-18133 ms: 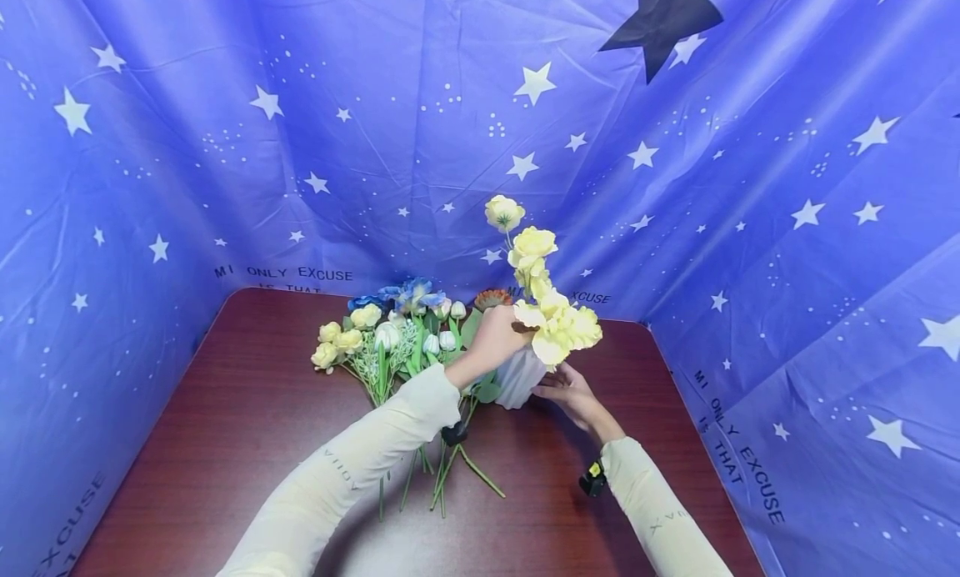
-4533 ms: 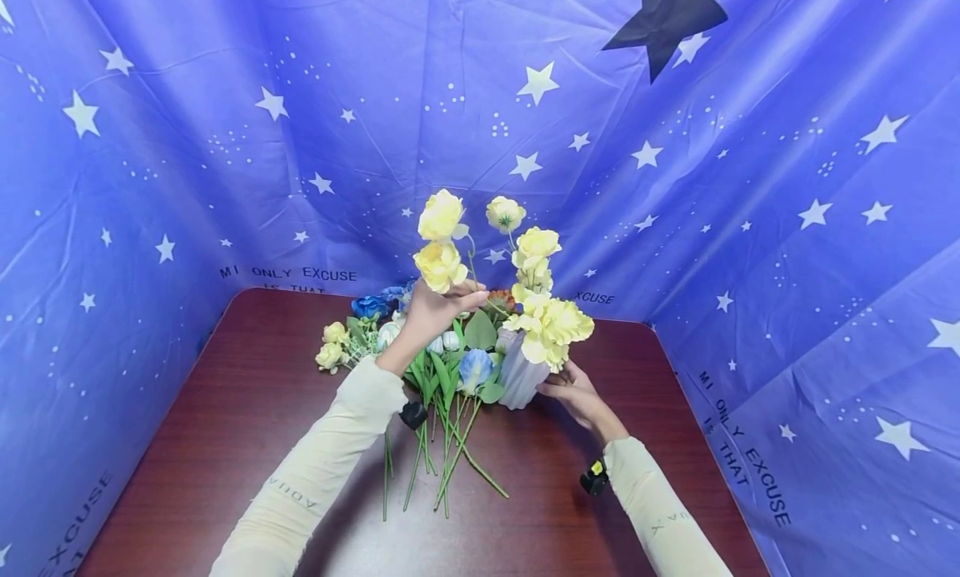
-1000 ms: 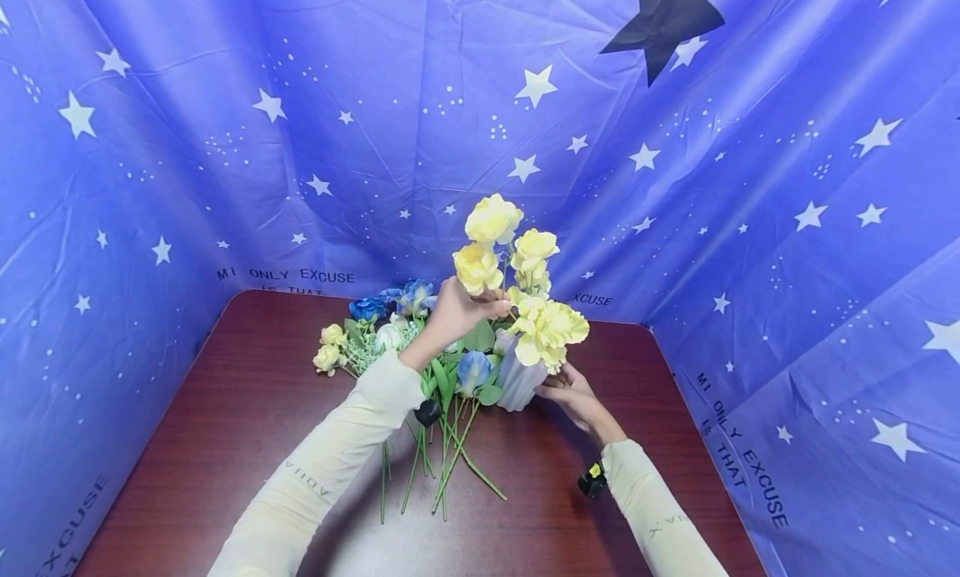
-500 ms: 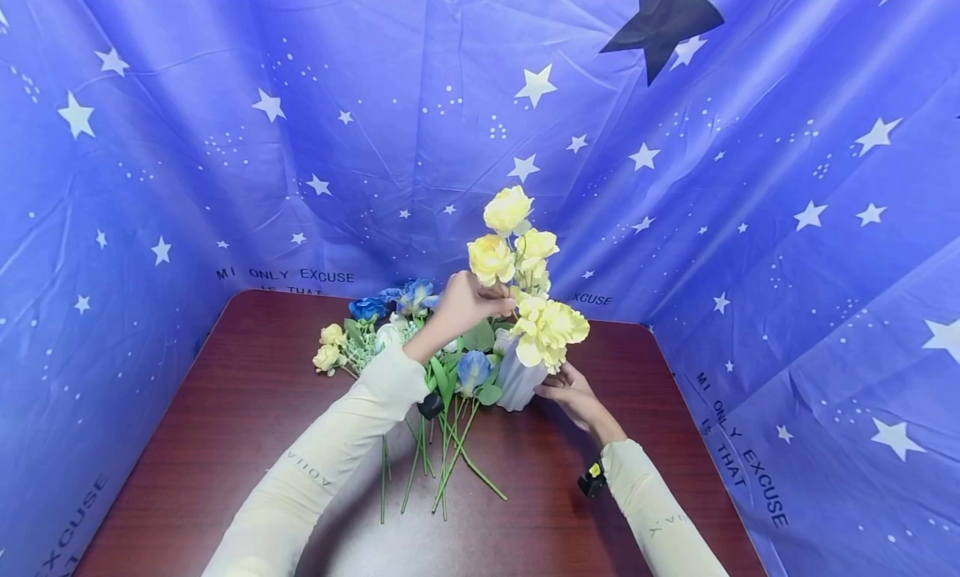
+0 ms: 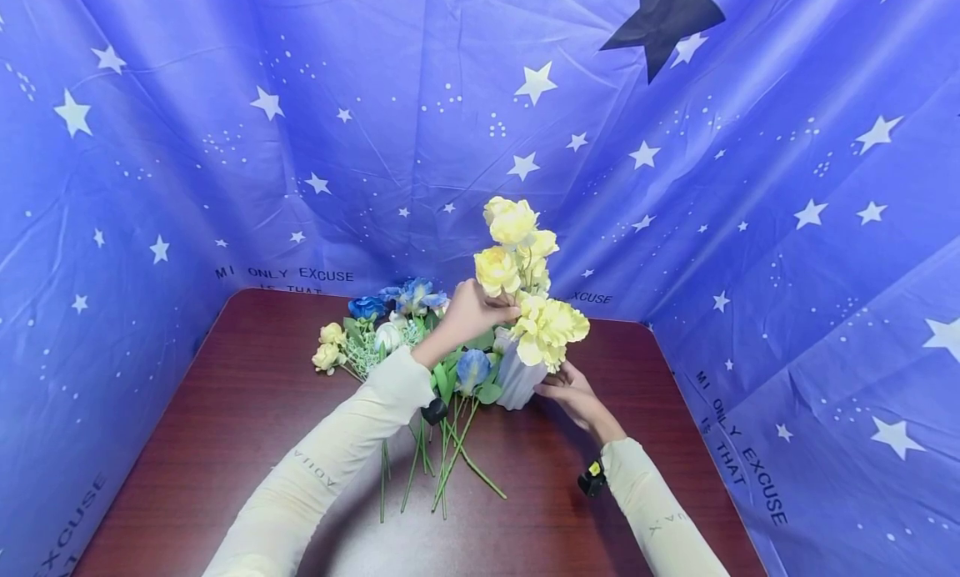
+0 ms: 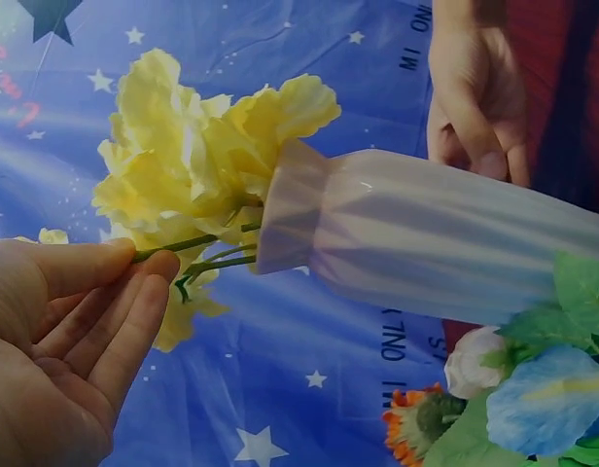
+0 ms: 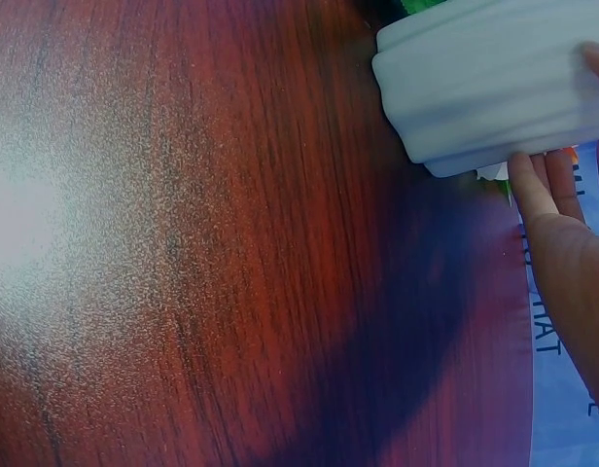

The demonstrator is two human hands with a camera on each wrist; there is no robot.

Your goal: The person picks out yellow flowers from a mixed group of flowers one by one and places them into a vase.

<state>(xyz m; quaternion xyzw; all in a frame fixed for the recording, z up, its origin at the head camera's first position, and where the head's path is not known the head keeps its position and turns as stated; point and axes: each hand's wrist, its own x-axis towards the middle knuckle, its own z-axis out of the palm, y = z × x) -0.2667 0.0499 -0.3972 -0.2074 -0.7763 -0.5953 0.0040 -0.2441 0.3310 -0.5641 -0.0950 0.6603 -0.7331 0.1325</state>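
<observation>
My left hand [image 5: 468, 314] pinches the green stem [image 6: 188, 242] of a yellow artificial flower [image 5: 497, 270] between thumb and fingertips. In the left wrist view that stem runs into the mouth of a pale, ribbed vase [image 6: 426, 233]. Other yellow flowers [image 5: 553, 331] stand in the vase and droop over its rim. Low on the vase's right side, my right hand [image 5: 577, 398] holds it. The right wrist view shows thumb and fingers against different sides of the vase [image 7: 494, 88], close to its base.
Left of the vase lies a pile of artificial flowers on the dark red table [image 5: 247, 444]: small yellow roses [image 5: 328, 348], blue blooms [image 5: 412, 298], a white tulip [image 5: 387, 337] and a blue iris [image 5: 472, 370]. Their stems [image 5: 442, 469] point toward me. A starry blue cloth [image 5: 420, 127] surrounds the table.
Over the last seconds my left hand has carried the yellow flower rightward to the vase, then slightly lower. A blue iris shows beside the vase. My right hand stays at the vase.
</observation>
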